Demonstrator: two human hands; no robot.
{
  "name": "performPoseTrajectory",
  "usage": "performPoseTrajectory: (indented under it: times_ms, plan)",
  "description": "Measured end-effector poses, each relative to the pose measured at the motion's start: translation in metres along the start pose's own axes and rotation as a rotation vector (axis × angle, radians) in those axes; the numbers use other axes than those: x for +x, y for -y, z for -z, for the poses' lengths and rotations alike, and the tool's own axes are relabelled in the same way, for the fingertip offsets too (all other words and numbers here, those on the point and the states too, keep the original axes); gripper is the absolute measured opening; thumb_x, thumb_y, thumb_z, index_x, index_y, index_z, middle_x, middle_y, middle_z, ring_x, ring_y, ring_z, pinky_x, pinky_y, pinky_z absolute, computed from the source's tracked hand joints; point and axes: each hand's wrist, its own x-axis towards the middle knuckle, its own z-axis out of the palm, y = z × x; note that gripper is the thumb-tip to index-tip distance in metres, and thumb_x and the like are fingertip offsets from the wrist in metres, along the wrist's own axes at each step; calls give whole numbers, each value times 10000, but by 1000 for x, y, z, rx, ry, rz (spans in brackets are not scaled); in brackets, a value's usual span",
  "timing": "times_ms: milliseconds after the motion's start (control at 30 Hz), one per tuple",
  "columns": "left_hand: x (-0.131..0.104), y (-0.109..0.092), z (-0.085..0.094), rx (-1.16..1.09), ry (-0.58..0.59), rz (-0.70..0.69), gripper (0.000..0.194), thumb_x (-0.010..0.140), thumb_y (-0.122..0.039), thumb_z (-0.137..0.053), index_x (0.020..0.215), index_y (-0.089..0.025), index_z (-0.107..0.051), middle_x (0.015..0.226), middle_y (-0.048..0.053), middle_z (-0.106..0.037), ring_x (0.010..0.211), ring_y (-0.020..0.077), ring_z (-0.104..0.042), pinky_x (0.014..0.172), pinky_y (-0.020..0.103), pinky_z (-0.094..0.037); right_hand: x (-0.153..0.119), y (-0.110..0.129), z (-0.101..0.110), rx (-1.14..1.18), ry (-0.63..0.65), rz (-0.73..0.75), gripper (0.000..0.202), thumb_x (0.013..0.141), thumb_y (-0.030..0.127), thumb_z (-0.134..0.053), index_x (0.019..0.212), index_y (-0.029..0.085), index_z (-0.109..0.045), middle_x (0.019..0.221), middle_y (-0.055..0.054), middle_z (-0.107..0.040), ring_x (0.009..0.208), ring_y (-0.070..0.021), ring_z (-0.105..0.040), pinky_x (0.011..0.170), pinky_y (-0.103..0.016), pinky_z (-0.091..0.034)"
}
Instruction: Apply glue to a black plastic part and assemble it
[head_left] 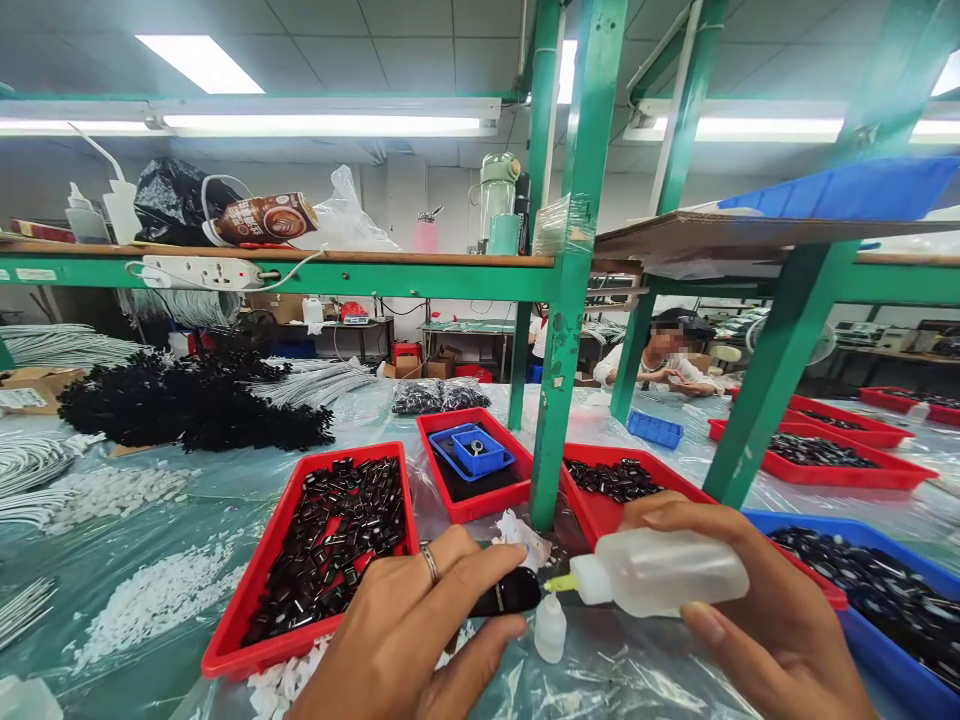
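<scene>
Pinching a black piece (510,594), the left hand (409,625) faces the right hand (776,600), which grips a bottle (675,572), yellow tip (561,583) near the piece. Red trays (259,570) sit on a green table (225,505) under lights (322,124).

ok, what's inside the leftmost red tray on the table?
Small black pieces, loosely heaped, with bare red floor showing in gaps. The left hand covers the tray's near right corner; whatever lies beneath the heap is hidden.

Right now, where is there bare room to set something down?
Bare plastic sheeting shows between the left hand and right hand, nearer than the small dropper bottle. Another patch lies left of the near red tray, in front of the white bits. It's crowded around the green post, hemmed by other red trays.
</scene>
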Motion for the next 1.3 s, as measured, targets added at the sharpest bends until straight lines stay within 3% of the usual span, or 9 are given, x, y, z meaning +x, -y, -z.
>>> performPoseTrajectory:
  times_ms: [467, 667, 867, 1000, 1300]
  plan:
    - [3, -4, 7, 17, 91, -9, 313, 1154, -354, -425, 1454, -321, -506, 1239, 4, -719, 1010, 121, -747, 791, 208, -599, -3, -3, -4, 64, 71, 51, 220, 1033, 427, -645, 1227, 335, -691, 1115, -6, -727, 984, -139, -721, 786, -88, -558]
    - [1, -3, 6, 27, 99, -6, 318, 1151, -368, -430, 1457, -327, -507, 1261, 4, -707, 1039, 114, -733, 814, 198, -587, -3, -4, -5, 88, 78, 48, 224, 1040, 420, -631, 1243, 336, -675, 1135, -8, -710, 946, -131, -714, 755, -89, -562]
    - [3, -1, 6, -11, 112, 1, 333, 1139, -338, -470, 1470, -334, -507, 1210, -14, -705, 945, 90, -722, 804, 190, -571, 1, -2, -5, 99, 78, 46, 226, 1043, 448, -625, 1240, 347, -674, 1095, -2, -718, 997, -133, -706, 866, -93, -555]
    - [0, 1, 5, -4, 122, -3, 350, 1128, -333, -500, 1478, -336, -500, 1264, -7, -708, 1041, 111, -736, 841, 195, -586, 1, 2, -4, 91, 81, 36, 220, 1040, 471, -632, 1230, 371, -679, 1076, 22, -720, 945, -111, -715, 822, -67, -551]
    - [-3, 0, 5, 72, 87, 13, 383, 1129, -408, -484, 1508, -353, -463, 1312, -4, -724, 1057, 139, -755, 865, 210, -632, 0, 3, -5, 94, 40, 28, 238, 1026, 482, -651, 1233, 371, -693, 1092, 3, -727, 915, -120, -726, 765, -77, -561]
